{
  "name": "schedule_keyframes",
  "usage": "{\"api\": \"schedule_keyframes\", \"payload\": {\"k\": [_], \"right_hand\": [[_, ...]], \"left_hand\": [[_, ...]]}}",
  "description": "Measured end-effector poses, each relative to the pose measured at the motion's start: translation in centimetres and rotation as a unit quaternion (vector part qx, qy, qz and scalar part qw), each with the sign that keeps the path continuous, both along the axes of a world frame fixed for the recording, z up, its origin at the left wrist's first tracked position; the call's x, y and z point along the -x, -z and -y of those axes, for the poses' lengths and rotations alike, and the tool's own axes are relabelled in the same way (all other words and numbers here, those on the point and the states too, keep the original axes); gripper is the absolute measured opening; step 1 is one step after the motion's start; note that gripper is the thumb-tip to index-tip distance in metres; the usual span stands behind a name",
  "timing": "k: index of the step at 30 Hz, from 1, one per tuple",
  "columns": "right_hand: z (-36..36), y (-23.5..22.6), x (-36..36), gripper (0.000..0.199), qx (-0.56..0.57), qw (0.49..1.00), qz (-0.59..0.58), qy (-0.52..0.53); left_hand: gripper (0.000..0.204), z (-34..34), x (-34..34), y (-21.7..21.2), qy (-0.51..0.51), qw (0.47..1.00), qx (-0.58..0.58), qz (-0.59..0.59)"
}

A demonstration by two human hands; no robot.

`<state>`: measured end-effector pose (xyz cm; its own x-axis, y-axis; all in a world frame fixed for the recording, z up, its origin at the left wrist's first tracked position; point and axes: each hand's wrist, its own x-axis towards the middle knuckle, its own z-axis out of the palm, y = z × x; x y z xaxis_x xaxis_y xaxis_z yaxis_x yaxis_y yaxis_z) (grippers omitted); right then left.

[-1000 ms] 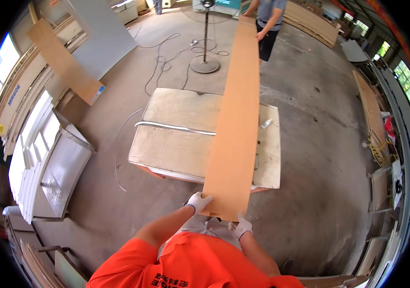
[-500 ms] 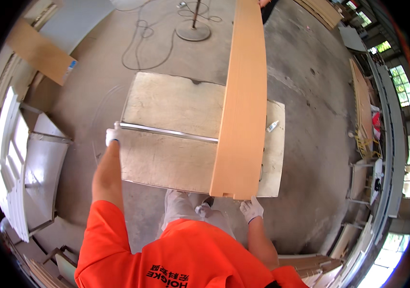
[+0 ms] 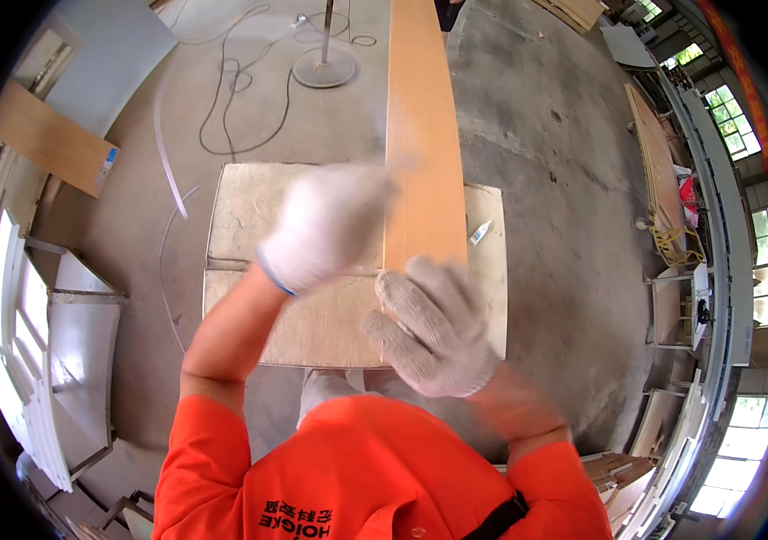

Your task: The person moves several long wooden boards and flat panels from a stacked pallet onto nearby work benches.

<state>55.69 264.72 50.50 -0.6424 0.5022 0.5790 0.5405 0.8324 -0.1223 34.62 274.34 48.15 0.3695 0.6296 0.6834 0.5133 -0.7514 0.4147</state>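
A long light wood-coloured board (image 3: pixel 424 117) runs away from me across a low pale worktable (image 3: pixel 240 216). My left hand (image 3: pixel 325 225), in a white knit glove, is raised beside the board's left edge; motion smears its fingers, and I cannot make out what they hold. Over the near part of the board, my gloved right hand (image 3: pixel 438 328) has bent fingers spread apart, pointing left. It hides the board's near end, and whether it touches the board cannot be seen. A small white bottle (image 3: pixel 480 232) lies on the table to the board's right.
A round metal stand base (image 3: pixel 325 68) with loose cable (image 3: pixel 262 147) is on the floor ahead. Panels and a wooden board (image 3: pixel 55 135) lean at the left. Racks and sheets (image 3: pixel 663 180) line the right wall. Part of another person (image 3: pixel 447 13) shows at the board's far end.
My left hand has left the table's left side and come up towards the board. My right hand has risen from the board's near corner. The silvery strip across the table is gone from there.
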Motion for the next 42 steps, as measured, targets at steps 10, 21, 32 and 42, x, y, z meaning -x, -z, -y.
{"api": "schedule_keyframes", "payload": {"k": [10, 21, 32, 42], "right_hand": [[-6.0, 13.1, -34.4, 0.024, 0.069, 0.802, 0.022, 0.593], [-6.5, 39.4, -31.7, 0.029, 0.393, 0.713, -0.313, 0.49], [-5.6, 39.6, -23.5, 0.036, 0.365, 0.753, -0.181, 0.517], [-7.2, 38.1, -23.3, 0.042, 0.496, 0.667, -0.151, 0.535]], "left_hand": [[0.029, 7.5, -4.4, -11.4, -0.137, 0.981, -0.05, 0.131], [0.028, 8.3, -4.5, -3.5, -0.259, 0.953, 0.154, 0.018], [0.076, 14.4, 1.8, 18.7, -0.555, 0.713, 0.291, 0.314], [0.062, 12.4, -4.9, 28.1, -0.433, 0.667, 0.428, 0.428]]}}
